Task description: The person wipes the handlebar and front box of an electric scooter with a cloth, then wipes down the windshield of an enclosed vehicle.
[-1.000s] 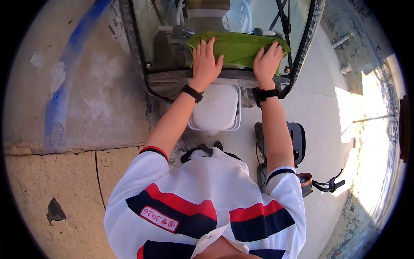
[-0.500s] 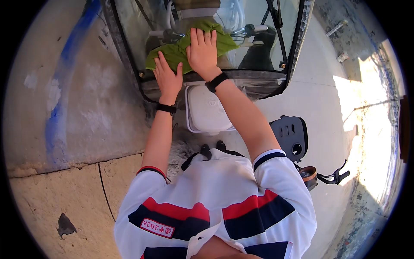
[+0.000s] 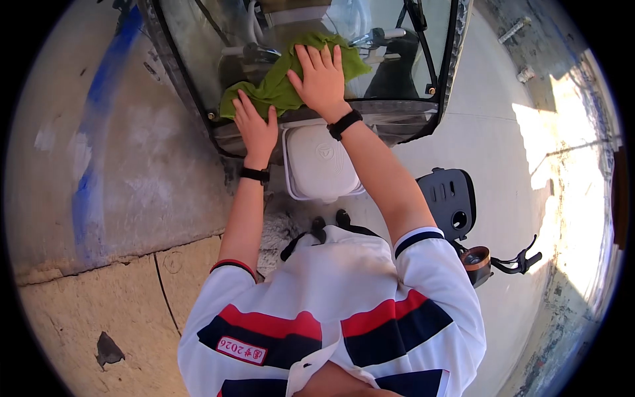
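A green cloth lies bunched across the lower part of a clear windshield with a dark frame. My right hand rests on top of the cloth's middle, palm down, with its fingers spread. Near the cloth's left end, my left hand has its fingertips on the lower edge, fingers extended and thumb apart. Both wrists wear black bands. Through the pane, handlebars are visible behind the cloth.
Just below the windshield is a white lidded box. To the right stand a dark grey panel and a handlebar with a round lamp. A stone-like piece lies at the lower left.
My right hand has shifted slightly right and its fingers are spread wider. My left hand has slid a little down and left, and the cloth is more bunched.
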Available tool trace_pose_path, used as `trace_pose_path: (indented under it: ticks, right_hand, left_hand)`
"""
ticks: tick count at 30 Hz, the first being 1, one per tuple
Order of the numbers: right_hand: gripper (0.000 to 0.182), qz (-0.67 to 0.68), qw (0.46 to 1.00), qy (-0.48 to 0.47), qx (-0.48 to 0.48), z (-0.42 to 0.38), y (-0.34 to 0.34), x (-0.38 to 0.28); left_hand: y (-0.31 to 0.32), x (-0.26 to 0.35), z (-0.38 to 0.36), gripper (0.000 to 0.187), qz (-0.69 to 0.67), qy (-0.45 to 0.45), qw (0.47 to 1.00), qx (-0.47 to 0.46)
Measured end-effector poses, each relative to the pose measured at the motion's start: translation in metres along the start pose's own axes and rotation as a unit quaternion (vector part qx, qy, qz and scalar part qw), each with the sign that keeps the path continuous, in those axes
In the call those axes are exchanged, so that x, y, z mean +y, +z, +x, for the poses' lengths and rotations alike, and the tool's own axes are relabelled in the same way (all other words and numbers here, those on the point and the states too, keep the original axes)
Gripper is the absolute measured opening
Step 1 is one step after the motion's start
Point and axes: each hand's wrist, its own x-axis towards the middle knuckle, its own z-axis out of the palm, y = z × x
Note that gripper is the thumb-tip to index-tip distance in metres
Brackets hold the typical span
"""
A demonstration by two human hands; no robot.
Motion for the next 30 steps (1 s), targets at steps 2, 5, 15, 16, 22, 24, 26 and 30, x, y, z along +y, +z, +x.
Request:
trace_pose_path:
  ticks: [2,5,15,16,22,24,26,30]
  right_hand:
    - [0.058,-0.032,0.999,0.026,0.021,-0.003,-0.01,0.024]
    - [0.061,-0.069,0.995,0.063,0.043,-0.013,-0.022,0.059]
    - [0.07,-0.12,0.971,0.199,0.052,-0.067,-0.037,0.118]
    - [0.07,-0.126,0.97,0.202,0.051,-0.066,-0.036,0.117]
    - [0.069,-0.087,0.972,0.211,0.06,-0.044,-0.034,0.095]
    - [0.069,-0.069,0.979,0.186,0.045,-0.033,-0.036,0.084]
    - [0.068,-0.062,0.987,0.143,0.029,-0.019,-0.036,0.071]
    - [0.068,-0.052,0.994,0.091,0.023,0.008,-0.022,0.043]
  left_hand:
    - [0.003,0.009,0.0,0.086,-0.005,0.019,1.0,-0.005]
    - [0.009,0.026,-0.001,0.084,-0.011,0.046,0.999,-0.023]
    - [0.032,0.077,-0.005,0.078,-0.056,0.148,0.984,-0.076]
    - [0.029,0.078,-0.002,0.077,-0.067,0.143,0.984,-0.083]
    - [0.011,0.064,0.038,0.083,-0.031,0.153,0.987,-0.039]
    - [0.004,0.055,0.057,0.085,-0.017,0.146,0.989,-0.013]
    - [-0.003,0.041,0.076,0.087,0.0,0.135,0.991,0.021]
    - [-0.02,0.004,0.1,0.09,0.066,0.111,0.991,0.045]
